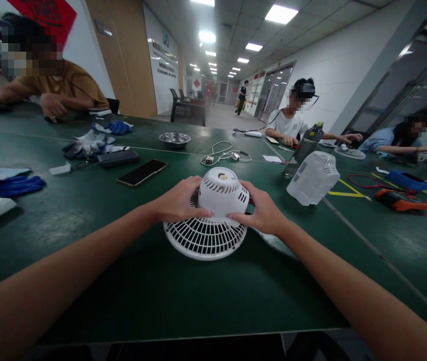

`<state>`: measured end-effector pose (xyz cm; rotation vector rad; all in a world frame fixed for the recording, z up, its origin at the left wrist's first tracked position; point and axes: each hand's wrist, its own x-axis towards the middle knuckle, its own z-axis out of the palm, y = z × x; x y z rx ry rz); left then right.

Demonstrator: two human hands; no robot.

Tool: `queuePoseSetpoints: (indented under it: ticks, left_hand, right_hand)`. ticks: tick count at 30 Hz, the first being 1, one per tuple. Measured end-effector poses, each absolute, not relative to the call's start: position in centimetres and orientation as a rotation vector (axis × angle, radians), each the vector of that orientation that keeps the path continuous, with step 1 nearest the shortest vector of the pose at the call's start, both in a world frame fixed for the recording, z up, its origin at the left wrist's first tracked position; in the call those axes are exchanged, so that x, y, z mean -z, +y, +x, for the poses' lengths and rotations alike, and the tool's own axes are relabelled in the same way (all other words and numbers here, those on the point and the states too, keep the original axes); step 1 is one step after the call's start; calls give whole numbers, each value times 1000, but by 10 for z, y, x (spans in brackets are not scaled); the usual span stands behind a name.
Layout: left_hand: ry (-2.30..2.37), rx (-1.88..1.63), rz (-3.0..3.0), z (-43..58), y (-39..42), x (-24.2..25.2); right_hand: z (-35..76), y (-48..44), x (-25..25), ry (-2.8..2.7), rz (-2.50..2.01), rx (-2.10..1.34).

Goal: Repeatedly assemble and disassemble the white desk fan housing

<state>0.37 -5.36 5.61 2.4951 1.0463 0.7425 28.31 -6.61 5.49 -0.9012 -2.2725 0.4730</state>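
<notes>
In front of me a white plastic fan motor cover (224, 193) with slotted vents sits over a round white fan grille (205, 240). The grille's ribbed rim rests on the green table. My left hand (185, 200) wraps round the cover's left side, thumb across its front. From the other side my right hand (260, 208) grips the cover, its thumb pointing inward near the left one. The far fingers of both hands are partly hidden behind the cover. Whether cover and grille are joined I cannot tell.
Left of the grille lie a black phone (141, 173), a dark case (118, 158) and blue-white gloves (17, 185). Beyond are a metal bowl (174, 140) and a white cable (221, 154). A white plastic housing (314, 178), a bottle (303, 148) and an orange multimeter (401, 200) stand right. Several people sit around.
</notes>
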Motion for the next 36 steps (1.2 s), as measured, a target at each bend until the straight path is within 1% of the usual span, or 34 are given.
queuePoseSetpoints:
  ticks: [4, 7, 10, 13, 16, 20, 28, 36]
  left_hand:
    - [988, -780, 2552, 3, -50, -51]
    - [1035, -875, 2562, 6, -51, -47]
    - [1025, -980, 2496, 8, -53, -43]
    - [894, -948, 2455, 10, -56, -40]
    - [828, -973, 2460, 13, -58, -37]
    - [804, -1058, 2483, 16, -57, -36]
    - [838, -1114, 2544, 17, -56, -36]
    - [757, -953, 2564, 9, -51, -40]
  right_hand:
    - [283, -62, -52, -2312, -892, -337]
    - [283, -60, -49, -2279, -917, -269]
    - [284, -63, -48, -2236, -934, -428]
    - [284, -70, -49, -2218, -871, -635]
    - [282, -74, -51, -2236, -798, -738]
    - [279, -73, -51, -2239, -765, -779]
    - [278, -71, -50, -2237, -780, -755]
    - [278, -74, -55, -2275, -840, -749]
